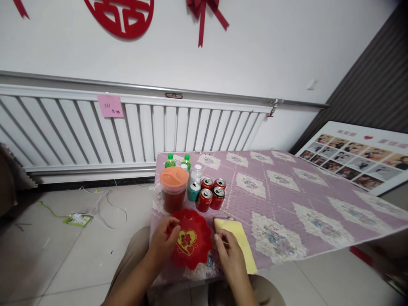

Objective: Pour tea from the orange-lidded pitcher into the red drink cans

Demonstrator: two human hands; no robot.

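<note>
Two bare forearms (135, 278) extend up from the bottom edge of the frame, the left hand (164, 240) over the left rim of a red scalloped dish (204, 233) at lower centre, the right hand (231, 253) just right of it, above a folded yellow cloth (245, 250). The left thumb and forefinger stand slightly apart; whether its other fingers grip the rim I cannot tell. The right hand is loosely curled, and whether it pinches anything is too small to make out. The dish, printed with a yellow heart, looks like thin plastic: probably light, fairly stiff, a little slick, and hard to break; opposite sides of its wavy rim seem the best hold. It lies on a counter (239, 208) spread with a purple floral cover. A tub with an orange lid (174, 199) crowds the dish's upper left edge, with four red cans (204, 202), a teal can (194, 193), a white-capped bottle (196, 173) and green-capped bottles (170, 161) clustered beyond, hampering movement towards the top of the frame. The lower right side is hemmed only by the cloth and right hand.
</note>
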